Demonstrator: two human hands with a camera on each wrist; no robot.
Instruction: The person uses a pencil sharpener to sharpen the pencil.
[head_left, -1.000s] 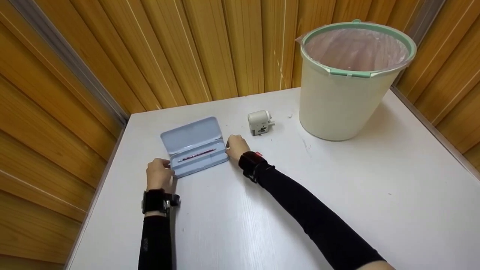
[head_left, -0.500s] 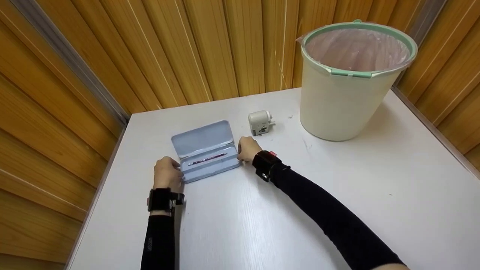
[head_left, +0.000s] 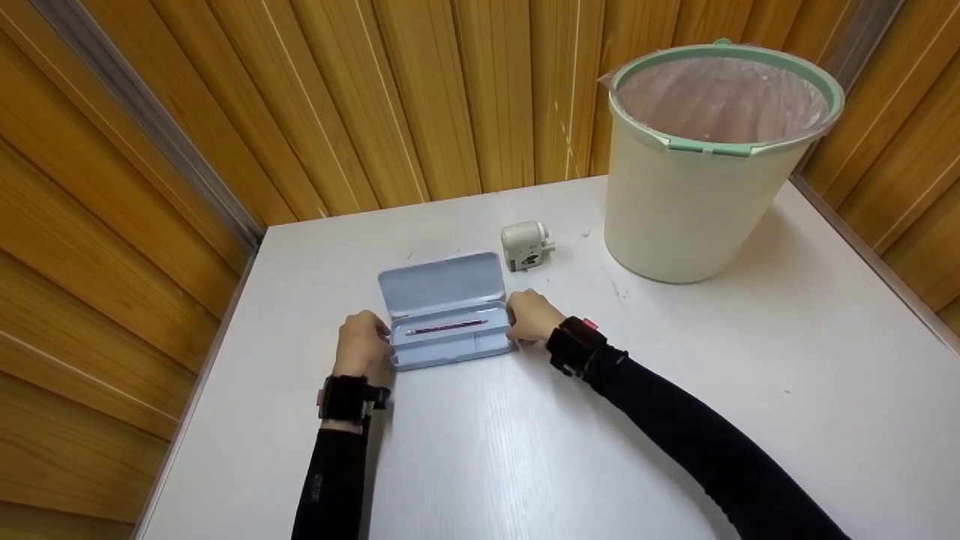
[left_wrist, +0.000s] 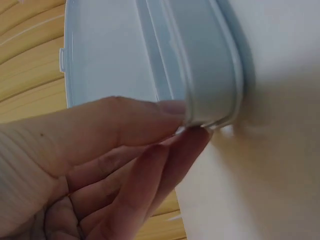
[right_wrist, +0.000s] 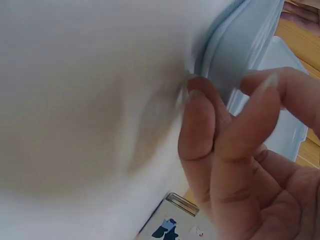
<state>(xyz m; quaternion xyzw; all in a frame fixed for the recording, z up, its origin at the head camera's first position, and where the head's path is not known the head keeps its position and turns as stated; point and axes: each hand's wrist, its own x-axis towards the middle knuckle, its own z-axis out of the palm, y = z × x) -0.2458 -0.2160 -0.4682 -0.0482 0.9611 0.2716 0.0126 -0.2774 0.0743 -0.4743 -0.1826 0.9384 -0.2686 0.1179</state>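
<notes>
A pale blue pencil case (head_left: 439, 352) lies on the white table with its lid (head_left: 442, 285) laid back. One dark red pencil (head_left: 448, 327) rests in its rear compartment. My left hand (head_left: 362, 348) pinches the left end; in the left wrist view the thumb presses the upper rim of the case (left_wrist: 210, 65) and fingertips sit under its corner. At the opposite end, my right hand (head_left: 532, 318) pinches the case likewise. The right wrist view shows thumb and curled fingers (right_wrist: 197, 125) about the case's end wall (right_wrist: 227, 57).
A cream crank pencil sharpener (head_left: 523, 246) stands behind the case, to the right. At the back right is a large cream bin (head_left: 675, 210) with a green rim and clear liner. Wood-panelled walls (head_left: 450, 97) border the table (head_left: 480, 450) behind and on both sides.
Both hands have moved the pencil case to the right and slightly toward me, turning it a little so its front edge lies straighter. The pencil has travelled inside it.
</notes>
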